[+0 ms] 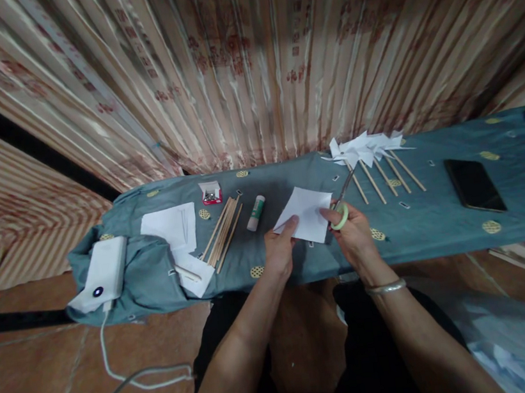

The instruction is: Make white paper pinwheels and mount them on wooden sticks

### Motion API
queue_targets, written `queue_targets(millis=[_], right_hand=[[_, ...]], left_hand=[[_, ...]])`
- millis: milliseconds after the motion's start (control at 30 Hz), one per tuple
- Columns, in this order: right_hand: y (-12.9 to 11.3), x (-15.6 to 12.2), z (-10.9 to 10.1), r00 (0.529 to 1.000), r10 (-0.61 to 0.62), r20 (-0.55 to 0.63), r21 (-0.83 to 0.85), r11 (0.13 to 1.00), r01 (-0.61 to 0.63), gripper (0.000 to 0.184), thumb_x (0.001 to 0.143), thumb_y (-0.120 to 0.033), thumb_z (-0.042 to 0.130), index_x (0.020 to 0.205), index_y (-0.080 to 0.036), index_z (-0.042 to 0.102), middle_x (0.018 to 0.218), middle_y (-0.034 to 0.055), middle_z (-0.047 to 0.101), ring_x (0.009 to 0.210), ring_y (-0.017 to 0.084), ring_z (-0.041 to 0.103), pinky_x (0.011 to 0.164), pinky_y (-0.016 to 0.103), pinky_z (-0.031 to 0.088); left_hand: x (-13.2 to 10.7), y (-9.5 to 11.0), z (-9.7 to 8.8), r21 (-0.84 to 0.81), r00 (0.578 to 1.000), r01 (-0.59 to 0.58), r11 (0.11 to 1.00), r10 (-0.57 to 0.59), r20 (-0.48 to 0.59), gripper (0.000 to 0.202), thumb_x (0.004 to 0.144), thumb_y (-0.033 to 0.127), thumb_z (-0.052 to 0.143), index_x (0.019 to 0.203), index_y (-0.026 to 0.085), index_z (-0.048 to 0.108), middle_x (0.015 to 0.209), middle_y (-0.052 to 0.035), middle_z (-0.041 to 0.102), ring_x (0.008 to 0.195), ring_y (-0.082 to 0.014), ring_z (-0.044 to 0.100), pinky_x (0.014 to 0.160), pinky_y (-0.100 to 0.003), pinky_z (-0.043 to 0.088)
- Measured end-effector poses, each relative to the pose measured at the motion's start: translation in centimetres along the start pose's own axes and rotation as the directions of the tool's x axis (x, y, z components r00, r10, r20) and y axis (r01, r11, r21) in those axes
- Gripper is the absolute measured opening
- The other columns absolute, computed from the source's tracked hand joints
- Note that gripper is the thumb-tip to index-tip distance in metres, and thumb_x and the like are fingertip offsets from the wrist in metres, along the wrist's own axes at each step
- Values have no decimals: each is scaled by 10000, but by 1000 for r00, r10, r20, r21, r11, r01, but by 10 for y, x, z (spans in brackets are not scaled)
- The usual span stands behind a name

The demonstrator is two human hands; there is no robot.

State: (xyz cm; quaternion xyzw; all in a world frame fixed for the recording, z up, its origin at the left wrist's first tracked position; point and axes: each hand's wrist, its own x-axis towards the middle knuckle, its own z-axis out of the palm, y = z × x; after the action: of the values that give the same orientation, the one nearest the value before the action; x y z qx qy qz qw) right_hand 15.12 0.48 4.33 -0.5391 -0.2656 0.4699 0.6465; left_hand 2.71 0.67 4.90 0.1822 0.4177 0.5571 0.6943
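Observation:
My left hand pinches the near left edge of a white square of paper above the blue cloth-covered table. My right hand grips scissors with pale green handles, fingers through the loops. The blades point away, at the paper's right edge. A silver bangle sits on my right wrist.
Several finished white paper pinwheels on wooden sticks lie at the back right. A black phone lies farther right. Left of the paper are a glue stick, a bundle of wooden sticks, white sheets, a small red box and a white power bank with cable.

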Motion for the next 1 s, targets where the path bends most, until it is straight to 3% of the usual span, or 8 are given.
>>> queue_targets(millis=[233, 333, 500, 667, 867, 1000], right_hand=[[4, -10, -3, 991, 50, 122, -89, 995, -40, 443, 556, -528, 848, 827, -232, 658, 644, -40, 628, 576, 123, 533, 552, 262, 433], [6, -19, -7, 971, 79, 226, -164, 986, -42, 466, 611, -613, 801, 830, -228, 658, 604, -27, 613, 559, 129, 530, 538, 259, 423], [9, -37, -16, 862, 195, 468, -275, 959, -68, 496, 701, -639, 734, 960, -220, 674, 816, 47, 731, 734, 185, 642, 653, 291, 499], [11, -49, -20, 723, 254, 642, -306, 950, -62, 546, 745, -629, 703, 1109, -223, 670, 969, 71, 742, 833, 202, 670, 761, 319, 532], [9, -56, -11, 657, 343, 671, -430, 902, -31, 568, 734, -647, 703, 1087, -203, 681, 900, 64, 740, 796, 198, 660, 759, 314, 516], [10, -57, -6, 666, 351, 658, -435, 899, -43, 563, 732, -664, 692, 1051, -200, 684, 824, 51, 729, 741, 188, 648, 716, 304, 507]], left_hand=[[7, 12, -5, 8, 999, -40, 999, 40, -10, 498, 436, 381, 929, 806, 116, 726, 840, -74, 752, 764, -196, 683, 743, -327, 546], [10, 19, -9, 22, 997, -78, 997, 78, -28, 482, 451, 369, 922, 807, 119, 714, 823, -62, 746, 729, -183, 676, 693, -305, 538], [15, 34, -20, 40, 990, -129, 991, 131, -51, 480, 469, 362, 909, 832, 113, 715, 864, -85, 755, 812, -223, 703, 759, -339, 555], [19, 48, -31, 59, 974, -208, 976, 212, -79, 494, 484, 363, 895, 881, 126, 718, 936, -104, 761, 880, -250, 714, 782, -351, 566], [19, 52, -37, 61, 970, -224, 973, 228, -86, 452, 499, 355, 880, 868, 147, 723, 886, -69, 754, 798, -212, 703, 738, -337, 568], [17, 49, -37, 73, 975, -207, 976, 212, -71, 456, 500, 379, 876, 854, 136, 723, 876, -77, 751, 807, -229, 702, 725, -349, 569]])
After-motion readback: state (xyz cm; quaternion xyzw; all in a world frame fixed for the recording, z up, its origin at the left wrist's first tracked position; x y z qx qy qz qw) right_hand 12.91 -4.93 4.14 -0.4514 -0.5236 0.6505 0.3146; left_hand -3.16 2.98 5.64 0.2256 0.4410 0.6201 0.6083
